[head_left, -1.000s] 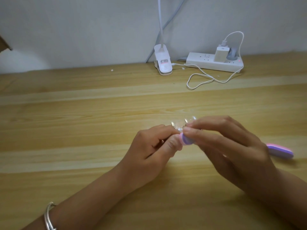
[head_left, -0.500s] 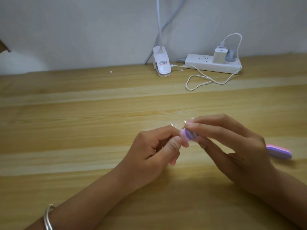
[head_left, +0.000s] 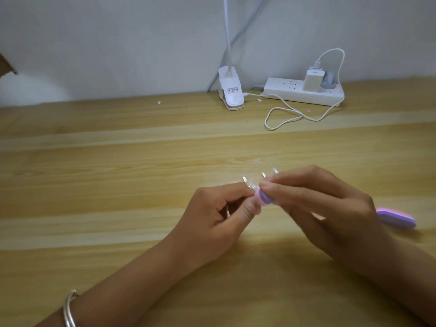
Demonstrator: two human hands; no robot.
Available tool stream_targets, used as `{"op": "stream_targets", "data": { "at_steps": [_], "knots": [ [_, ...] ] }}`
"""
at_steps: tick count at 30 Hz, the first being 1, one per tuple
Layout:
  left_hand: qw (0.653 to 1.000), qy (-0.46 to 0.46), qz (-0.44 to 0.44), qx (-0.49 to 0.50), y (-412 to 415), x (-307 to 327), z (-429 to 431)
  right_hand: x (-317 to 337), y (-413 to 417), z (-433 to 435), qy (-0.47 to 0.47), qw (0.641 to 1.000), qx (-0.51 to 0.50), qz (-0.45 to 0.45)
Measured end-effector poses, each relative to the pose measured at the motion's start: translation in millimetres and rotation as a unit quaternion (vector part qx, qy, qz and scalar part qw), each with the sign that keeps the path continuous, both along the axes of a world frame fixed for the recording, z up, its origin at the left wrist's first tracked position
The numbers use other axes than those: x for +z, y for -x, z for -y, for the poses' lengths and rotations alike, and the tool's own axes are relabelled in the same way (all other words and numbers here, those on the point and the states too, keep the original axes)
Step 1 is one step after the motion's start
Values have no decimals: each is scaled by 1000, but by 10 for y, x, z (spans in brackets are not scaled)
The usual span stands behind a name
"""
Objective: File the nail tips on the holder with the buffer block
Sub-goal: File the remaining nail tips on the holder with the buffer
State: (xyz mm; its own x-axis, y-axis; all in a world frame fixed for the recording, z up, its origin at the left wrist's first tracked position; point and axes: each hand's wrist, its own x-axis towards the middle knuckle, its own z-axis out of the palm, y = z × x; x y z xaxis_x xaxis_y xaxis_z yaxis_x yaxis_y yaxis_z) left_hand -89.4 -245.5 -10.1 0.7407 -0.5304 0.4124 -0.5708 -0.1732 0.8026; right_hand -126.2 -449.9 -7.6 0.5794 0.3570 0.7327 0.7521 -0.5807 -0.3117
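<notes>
Nail tips (head_left: 263,175), clear and glinting, are standing up from a transparent holder (head_left: 247,182) that is being held just above the middle of the wooden surface (head_left: 118,185). They are too blurred to count. The left hand (head_left: 219,215) is pinching the holder between thumb and curled forefinger, with the other fingers folded under. The right hand (head_left: 330,208) is gripping a pink-and-purple buffer block (head_left: 264,197) between its thumb and fingertips, and the rounded end of the block is pressing against the holder just below the tips. Most of the block is lying hidden behind the right fingers.

A second pink-and-purple block (head_left: 398,219) is lying flat on the surface beside the right wrist, which is covering its near end. A silver bangle (head_left: 69,310) is circling the left forearm at the lower edge of the view.

Well apart from the hands, at the far edge against the pale wall (head_left: 118,43), a white clip lamp (head_left: 231,93) is gripping the surface, its neck rising out of view. Beside it a white power strip (head_left: 299,94) is carrying a plugged-in white charger (head_left: 312,80), whose cable (head_left: 283,119) is looping across the wood.
</notes>
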Motion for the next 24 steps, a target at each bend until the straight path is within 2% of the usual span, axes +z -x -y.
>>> {"op": "stream_targets", "data": {
  "at_steps": [11,14,20,24],
  "knots": [
    [999,-12,29,7,-21,-9,5,-12,-26,-28,38,999,-8,30],
    [999,-18,28,15,-25,-12,4,13,-54,34,19,999,-16,19],
    [1000,6,16,5,-23,-13,10,-16,-13,-26,36,999,-9,31],
    [998,49,-47,-18,-8,-15,-2,2,9,-28,1,999,-41,33]
  ]
}}
